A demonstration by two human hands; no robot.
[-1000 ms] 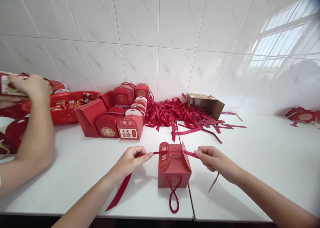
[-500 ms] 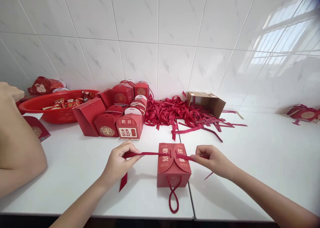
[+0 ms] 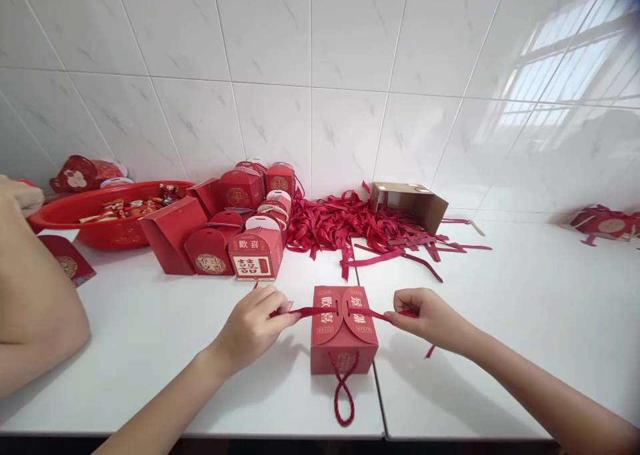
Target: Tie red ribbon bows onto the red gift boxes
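A red gift box (image 3: 344,352) stands on the white table, its two curved top flaps folded together. A dark red ribbon (image 3: 320,311) runs through the slots in the flaps and out to both sides. Left of the box, my left hand (image 3: 261,318) pinches one end of the ribbon between closed fingers. On the right, my right hand (image 3: 423,316) grips the other end, and a short tail hangs below it. A twisted cord handle (image 3: 344,402) loops down from the box's front onto the table.
Several red boxes (image 3: 210,248) stand at the back left, beside a red basin (image 3: 113,232) of small packets. Loose ribbons (image 3: 340,222) lie by an open cardboard box (image 3: 433,212). Another person's arm (image 3: 37,295) reaches in at far left. A wrapped red box (image 3: 610,223) is far right.
My left hand has turned over and moved slightly right, nearer the box, and the ribbon on that side is less taut. My right hand has barely moved. The view has shifted slightly.
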